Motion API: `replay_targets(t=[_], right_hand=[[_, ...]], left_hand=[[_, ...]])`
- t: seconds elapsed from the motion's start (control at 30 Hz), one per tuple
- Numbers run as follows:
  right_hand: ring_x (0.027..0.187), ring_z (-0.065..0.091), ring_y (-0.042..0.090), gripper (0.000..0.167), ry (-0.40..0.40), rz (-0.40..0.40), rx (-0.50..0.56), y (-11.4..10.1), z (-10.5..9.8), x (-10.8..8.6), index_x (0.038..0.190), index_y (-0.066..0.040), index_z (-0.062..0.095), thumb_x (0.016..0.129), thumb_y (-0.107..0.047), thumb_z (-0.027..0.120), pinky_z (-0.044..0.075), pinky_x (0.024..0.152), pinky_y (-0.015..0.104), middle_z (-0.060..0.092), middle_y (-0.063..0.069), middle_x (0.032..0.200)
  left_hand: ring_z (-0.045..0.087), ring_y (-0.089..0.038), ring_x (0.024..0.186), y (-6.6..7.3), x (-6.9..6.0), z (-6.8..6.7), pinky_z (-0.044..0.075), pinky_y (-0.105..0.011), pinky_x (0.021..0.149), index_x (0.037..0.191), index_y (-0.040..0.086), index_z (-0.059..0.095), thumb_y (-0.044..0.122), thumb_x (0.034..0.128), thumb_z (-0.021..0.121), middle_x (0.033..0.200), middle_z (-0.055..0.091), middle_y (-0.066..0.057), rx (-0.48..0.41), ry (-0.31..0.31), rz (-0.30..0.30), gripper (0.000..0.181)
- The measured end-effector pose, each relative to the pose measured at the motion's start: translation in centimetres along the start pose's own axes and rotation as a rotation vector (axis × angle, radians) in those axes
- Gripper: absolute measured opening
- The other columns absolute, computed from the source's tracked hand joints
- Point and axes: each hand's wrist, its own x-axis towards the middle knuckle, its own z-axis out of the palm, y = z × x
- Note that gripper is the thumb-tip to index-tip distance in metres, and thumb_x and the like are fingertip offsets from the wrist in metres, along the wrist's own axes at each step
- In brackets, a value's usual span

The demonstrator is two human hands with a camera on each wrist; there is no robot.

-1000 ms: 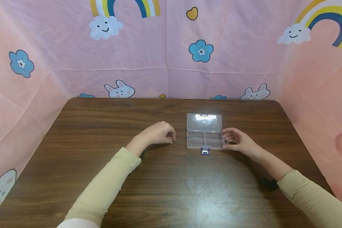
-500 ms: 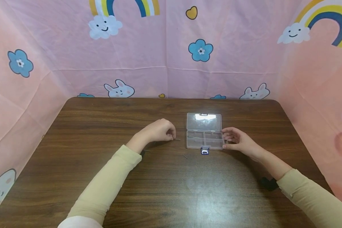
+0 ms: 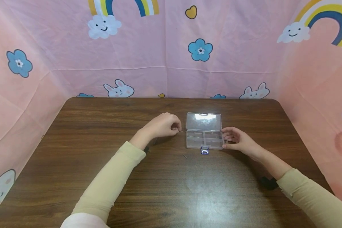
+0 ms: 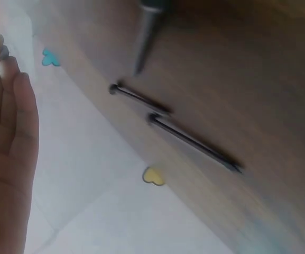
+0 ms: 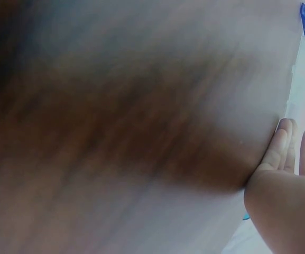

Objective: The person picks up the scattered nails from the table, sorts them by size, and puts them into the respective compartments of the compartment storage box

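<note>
My left hand [image 3: 163, 124] pinches a thin metal nail [image 3: 183, 131] between thumb and fingertips, just left of a clear plastic compartment box [image 3: 209, 147]. The nail's tip points at the box's left wall. Raised behind the box is its clear lid [image 3: 204, 122]. A blue-edged latch [image 3: 205, 150] hangs at the front. Dark, thin pieces, probably nails, lie in the left part. My right hand [image 3: 241, 142] rests against the box's right end, thumb near the front corner. In the right wrist view its fingers [image 5: 277, 151] look fairly straight along the box's side.
One small nail [image 3: 185, 156] lies in front of the box. Under the left wrist camera are a shorter nail [image 4: 141, 98], a longer nail [image 4: 194, 142] and a blurred dark pointed piece [image 4: 146, 37]. Printed cloth [image 3: 148, 57] stands behind the wooden table [image 3: 171, 190].
My left hand has moved away from me and right, carrying the nail up to the box's left side. The right hand and the box have stayed in place.
</note>
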Motion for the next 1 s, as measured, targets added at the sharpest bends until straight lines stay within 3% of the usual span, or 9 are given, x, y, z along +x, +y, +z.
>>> replay_targets(t=[0.2, 0.57, 1.0], right_hand=[[0.114, 0.058, 0.008, 0.06, -0.002, -0.004, 0.003, 0.1, 0.0, 0.0, 0.149, 0.005, 0.046, 0.097, -0.003, 0.075, 0.048, 0.098, 0.011, 0.055, 0.028, 0.139], [0.113, 0.059, 0.008, 0.06, 0.003, -0.014, 0.007, 0.2, 0.0, 0.1, 0.148, 0.005, 0.047, 0.096, -0.002, 0.075, 0.049, 0.098, 0.011, 0.055, 0.027, 0.138], [0.113, 0.059, 0.008, 0.06, 0.007, -0.013, -0.006, 0.1, 0.1, 0.1, 0.148, 0.005, 0.047, 0.096, -0.003, 0.076, 0.049, 0.098, 0.012, 0.056, 0.027, 0.139]], left_hand=[[0.056, -0.011, 0.079, 1.0, 1.3, 0.5, 0.049, -0.026, 0.075, 0.092, 0.01, 0.079, 0.0, 0.0923, 0.068, 0.087, 0.073, 0.002, 0.018, 0.01, 0.044, 0.015], [0.057, -0.01, 0.078, 2.4, 3.1, 1.6, 0.05, -0.024, 0.074, 0.096, 0.01, 0.082, 0.003, 0.0945, 0.07, 0.088, 0.075, 0.0, 0.018, -0.003, 0.072, 0.013], [0.069, -0.011, 0.087, 3.5, 4.1, 2.6, 0.058, -0.028, 0.084, 0.099, 0.011, 0.082, 0.003, 0.0958, 0.069, 0.099, 0.08, 0.001, 0.089, -0.054, 0.087, 0.015]])
